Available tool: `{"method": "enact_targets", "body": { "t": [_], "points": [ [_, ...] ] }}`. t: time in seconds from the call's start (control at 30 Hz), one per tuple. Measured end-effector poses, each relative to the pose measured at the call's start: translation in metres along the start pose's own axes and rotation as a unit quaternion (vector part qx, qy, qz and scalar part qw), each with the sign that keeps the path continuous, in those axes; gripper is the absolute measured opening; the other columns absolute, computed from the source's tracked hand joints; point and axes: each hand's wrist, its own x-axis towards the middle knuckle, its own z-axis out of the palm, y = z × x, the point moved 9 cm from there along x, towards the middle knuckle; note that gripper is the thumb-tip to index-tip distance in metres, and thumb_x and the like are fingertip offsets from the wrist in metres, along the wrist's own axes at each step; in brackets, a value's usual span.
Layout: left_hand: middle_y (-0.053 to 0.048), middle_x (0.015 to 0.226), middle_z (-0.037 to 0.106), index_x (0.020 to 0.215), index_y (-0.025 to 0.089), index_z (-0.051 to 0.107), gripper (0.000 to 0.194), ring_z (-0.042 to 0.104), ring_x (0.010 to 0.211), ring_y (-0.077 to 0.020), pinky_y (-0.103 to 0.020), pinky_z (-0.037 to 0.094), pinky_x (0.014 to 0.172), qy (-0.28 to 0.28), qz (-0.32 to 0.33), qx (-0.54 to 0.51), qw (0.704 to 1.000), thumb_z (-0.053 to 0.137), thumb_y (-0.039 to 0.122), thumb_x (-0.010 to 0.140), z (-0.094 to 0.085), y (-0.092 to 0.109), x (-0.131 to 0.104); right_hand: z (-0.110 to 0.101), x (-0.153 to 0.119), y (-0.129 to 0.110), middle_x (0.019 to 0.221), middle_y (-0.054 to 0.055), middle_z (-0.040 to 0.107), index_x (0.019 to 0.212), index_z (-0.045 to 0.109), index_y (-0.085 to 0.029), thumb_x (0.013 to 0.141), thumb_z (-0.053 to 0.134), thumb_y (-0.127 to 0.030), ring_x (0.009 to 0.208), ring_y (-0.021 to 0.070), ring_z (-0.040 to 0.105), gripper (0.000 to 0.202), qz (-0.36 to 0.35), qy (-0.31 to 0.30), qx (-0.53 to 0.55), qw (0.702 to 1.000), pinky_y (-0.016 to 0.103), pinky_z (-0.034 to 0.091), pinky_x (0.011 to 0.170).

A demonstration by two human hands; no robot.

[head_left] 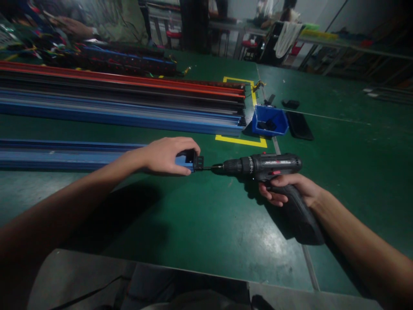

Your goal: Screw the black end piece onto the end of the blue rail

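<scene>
My left hand [167, 157] is wrapped round the right end of a long blue rail [80, 156], thumb in front and fingers over the top. A black end cap [198, 162] sits at that end of the rail. In my right hand [290, 187] is a black cordless drill [274, 164], held by its grip and lying level, pointing left. Its long thin bit [208, 168] reaches the end cap's outer face. Whether the bit sits in a screw is too small to tell.
Behind lie long blue rails [129, 113] and red rails [145, 80]. A blue bin [270, 120] with black parts stands right of them, beside a black flat tray [300, 125]. Yellow tape [240, 141] marks the green table [206, 232]. Another person's hand [74, 28] is at the far left.
</scene>
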Motion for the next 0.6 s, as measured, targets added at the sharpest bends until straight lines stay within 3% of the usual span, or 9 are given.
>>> {"method": "enact_targets", "body": {
  "t": [0.6],
  "points": [
    [-0.006,0.135,0.065,0.130,0.026,0.060,0.053,0.065,0.120,-0.0257,-0.032,0.047,0.098,0.002,-0.001,0.005,1.000,0.071,0.052,0.086,-0.0009,0.0022,-0.0009,0.0000,-0.0016,0.0001,0.086,0.009,0.070,0.101,0.075,-0.004,0.093,0.070,-0.022,0.053,0.0050,0.053,0.020,-0.001,0.004,-0.005,1.000,0.019,0.056,0.059]
  ]
}}
